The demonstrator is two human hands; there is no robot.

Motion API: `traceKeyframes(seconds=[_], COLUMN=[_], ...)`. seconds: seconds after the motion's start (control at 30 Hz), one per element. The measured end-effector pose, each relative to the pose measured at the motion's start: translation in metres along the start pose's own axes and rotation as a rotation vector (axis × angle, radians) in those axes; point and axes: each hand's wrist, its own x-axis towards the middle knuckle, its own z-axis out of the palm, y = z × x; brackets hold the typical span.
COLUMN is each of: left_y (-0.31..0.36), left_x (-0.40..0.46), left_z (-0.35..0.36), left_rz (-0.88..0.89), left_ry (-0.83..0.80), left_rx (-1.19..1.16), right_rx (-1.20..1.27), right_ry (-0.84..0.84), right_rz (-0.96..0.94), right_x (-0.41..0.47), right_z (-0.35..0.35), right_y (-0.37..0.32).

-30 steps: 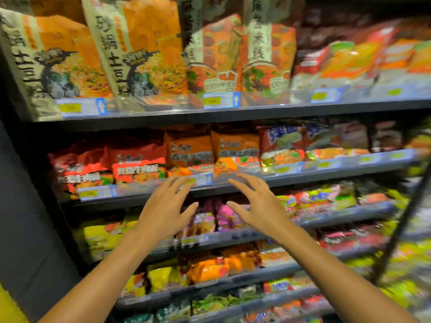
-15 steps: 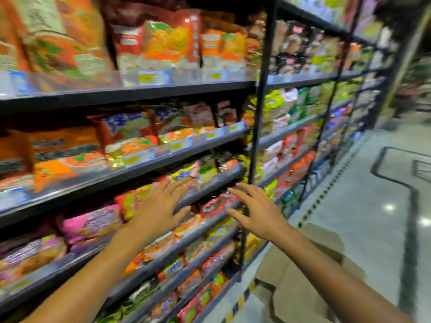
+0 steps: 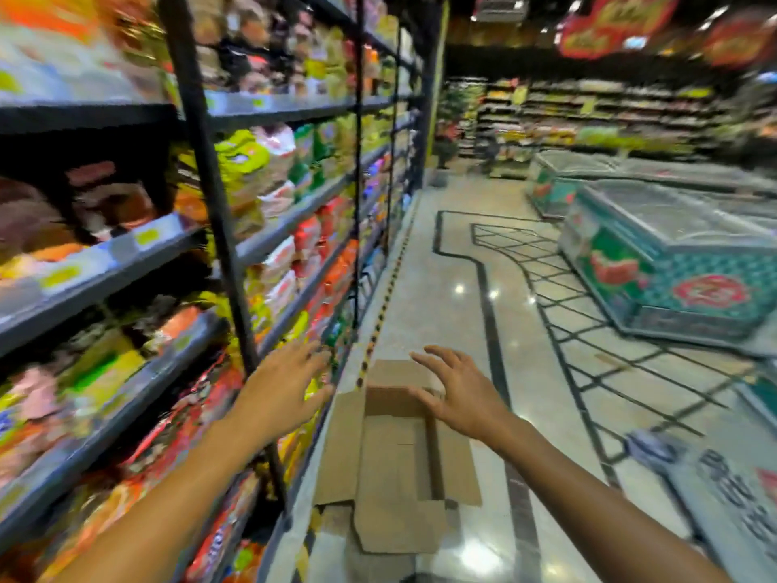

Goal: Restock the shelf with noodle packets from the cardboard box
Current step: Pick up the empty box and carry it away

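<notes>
We extend both bare forearms forward. Our left hand (image 3: 282, 387) is held palm down, fingers straight and spread, gripping nothing. Our right hand (image 3: 456, 391) is raised likewise, fingers spread and slightly bent, empty.

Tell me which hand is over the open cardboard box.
The right hand: it hovers over the cardboard box on the floor, while the left hand is by the shelf edge.

The box (image 3: 395, 464) sits on the floor right beside the foot of the shelf (image 3: 126, 263), plain brown cardboard, all flaps folded open, and from up here the inside shows just bare cardboard. The shelf is a dark metal rack with several tiers, packed with packets (image 3: 269, 195) in yellow, red, orange and green, pretty blurry though.
</notes>
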Motion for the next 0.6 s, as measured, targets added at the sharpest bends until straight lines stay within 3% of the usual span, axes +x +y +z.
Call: traceKeyframes(seconds=[0.33,0.6], left_y=[0.045,0.048], left_x=[0.155,0.213], left_z=[0.097,0.178], left_rz=[0.013,-0.081], left_ry=[-0.087,-0.156], left_rx=[-0.060,-0.147], right_rx=[0.040,0.094], right_ry=[0.035,-0.041], right_rz=[0.191,0.198], right_x=[0.046,0.096], right_z=[0.014,0.063], right_y=[0.147,0.242])
